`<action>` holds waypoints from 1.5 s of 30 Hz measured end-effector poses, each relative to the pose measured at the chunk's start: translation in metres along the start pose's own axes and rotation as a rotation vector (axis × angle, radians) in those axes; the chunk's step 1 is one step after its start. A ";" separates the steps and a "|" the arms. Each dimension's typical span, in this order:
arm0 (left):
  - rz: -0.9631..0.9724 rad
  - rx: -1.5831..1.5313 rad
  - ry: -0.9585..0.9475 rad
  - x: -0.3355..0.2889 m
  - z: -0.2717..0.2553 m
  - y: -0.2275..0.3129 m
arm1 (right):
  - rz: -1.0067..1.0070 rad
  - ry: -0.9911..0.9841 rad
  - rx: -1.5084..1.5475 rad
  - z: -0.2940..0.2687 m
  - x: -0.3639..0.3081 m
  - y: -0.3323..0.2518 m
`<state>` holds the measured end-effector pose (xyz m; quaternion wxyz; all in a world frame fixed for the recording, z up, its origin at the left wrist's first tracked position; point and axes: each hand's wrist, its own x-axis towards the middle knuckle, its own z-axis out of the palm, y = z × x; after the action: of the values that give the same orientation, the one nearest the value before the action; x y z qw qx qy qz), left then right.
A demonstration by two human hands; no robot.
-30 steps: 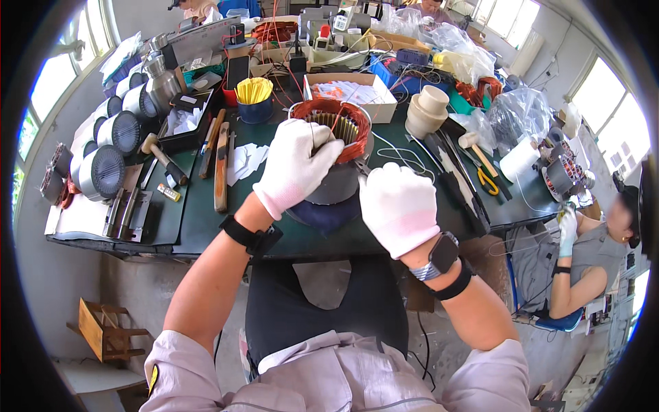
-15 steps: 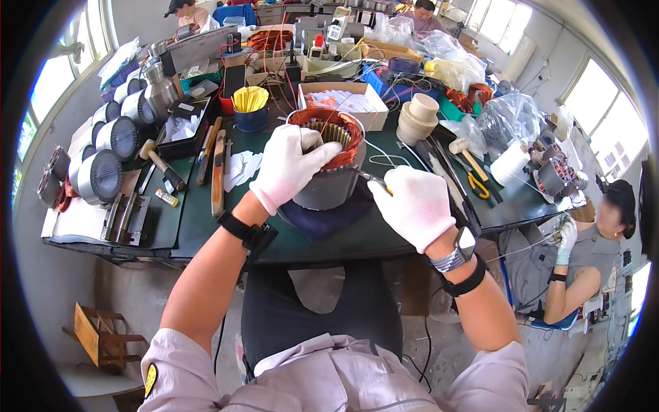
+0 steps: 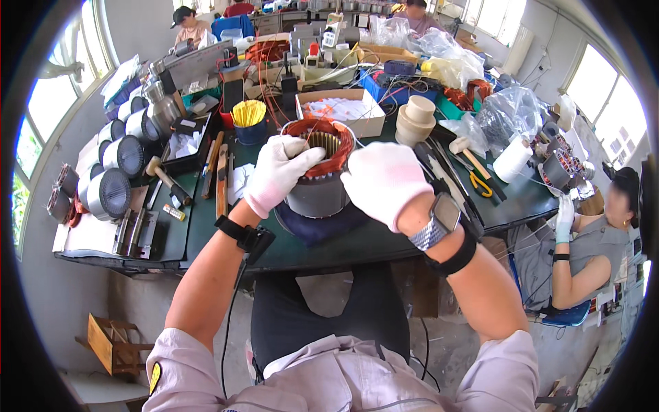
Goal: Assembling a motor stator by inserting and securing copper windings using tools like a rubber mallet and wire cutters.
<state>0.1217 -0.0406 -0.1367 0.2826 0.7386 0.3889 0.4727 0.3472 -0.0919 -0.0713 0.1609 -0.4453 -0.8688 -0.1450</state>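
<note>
Centred at the near side of the table (image 3: 338, 251), with a grey motor core (image 3: 319, 200) set upright on a dark blue pad (image 3: 302, 229), probably to prevent sliding or scuffing. Topped with a ring of copper coil (image 3: 335, 158), hollow facing up, perhaps for easy access from above. At the ring's near left, with the left hand (image 3: 279, 176), fingers curled and thumb stretched over the coil, seemingly to steady it; impossible to tell whether pinching anything. Just right of the core, with the right hand (image 3: 386, 180) curled, back upward, hiding any contents; impossible to tell about any grip. Farther off, with a blue cup (image 3: 251, 132) of yellow strips (image 3: 249, 112) and a card box (image 3: 364, 126) placed within reach, likely for quick picking.
</note>
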 end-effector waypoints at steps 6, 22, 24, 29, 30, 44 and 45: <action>-0.028 -0.036 -0.220 0.018 -0.035 0.005 | 0.116 -0.089 0.182 0.002 -0.067 0.003; 0.379 0.611 0.007 -0.034 -0.001 0.090 | 0.188 0.241 0.289 0.029 -0.085 0.048; 0.352 0.625 -0.046 -0.013 0.016 0.074 | 0.184 0.260 0.270 0.025 -0.072 0.045; 0.395 0.629 -0.055 -0.007 0.016 0.034 | 0.192 0.245 0.264 0.029 -0.080 0.048; 0.397 0.606 -0.109 -0.004 0.009 0.031 | 0.195 0.238 0.266 0.026 -0.081 0.048; 0.387 0.627 -0.115 -0.010 0.016 0.037 | -0.050 0.252 -0.049 0.031 -0.069 0.001; 0.392 0.597 -0.078 -0.010 0.019 0.036 | -0.032 0.255 -0.085 0.033 -0.068 -0.003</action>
<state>0.1478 -0.0693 -0.1201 -0.0270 0.8666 0.3499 0.3548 0.3774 -0.1295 -0.1295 0.2485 -0.4160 -0.8413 -0.2397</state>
